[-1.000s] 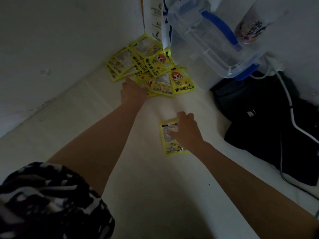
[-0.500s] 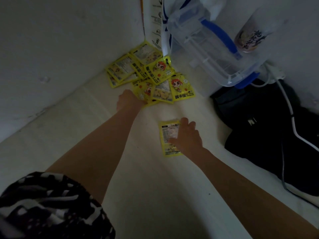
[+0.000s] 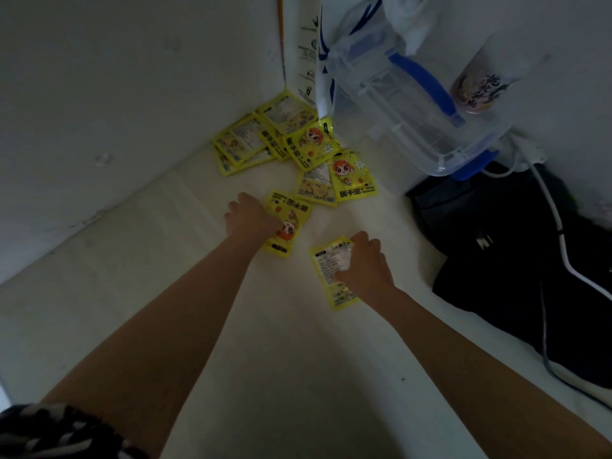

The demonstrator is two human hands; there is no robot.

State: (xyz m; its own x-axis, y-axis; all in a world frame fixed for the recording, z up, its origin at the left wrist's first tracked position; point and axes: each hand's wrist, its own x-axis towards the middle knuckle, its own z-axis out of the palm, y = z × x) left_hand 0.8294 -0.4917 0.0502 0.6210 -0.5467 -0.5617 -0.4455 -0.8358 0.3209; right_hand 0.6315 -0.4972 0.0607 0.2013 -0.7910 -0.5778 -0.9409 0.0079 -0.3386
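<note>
Early days on this one, judging by the layout. The person seems to be pulling hand warmers out of the corner and lining them up on the white surface (image 3: 298,359), and only two are out.

The right hand (image 3: 364,263) has its fingers curled down over the label-side-up packet (image 3: 323,263), which lies flat close to the middle of the view. The left hand (image 3: 250,217) sits on the left edge of the face-up packet (image 3: 291,223), just at 11 o'clock from the other one and not touching it. You can't tell whether that hand pinches the packet or only presses on it, since the fingers are hidden on the far side.

Everything else sits in the pile of packets (image 3: 298,144) at 12 o'clock, jammed into the wall corner, overlapping, some face up and some label up. Looks like eight or so left, though the dim light makes counting iffy.

A clear plastic box (image 3: 414,104) with a blue handle is at 1 o'clock, and a black bag (image 3: 496,260) with a white cable (image 3: 563,233) at 3 o'clock.
</note>
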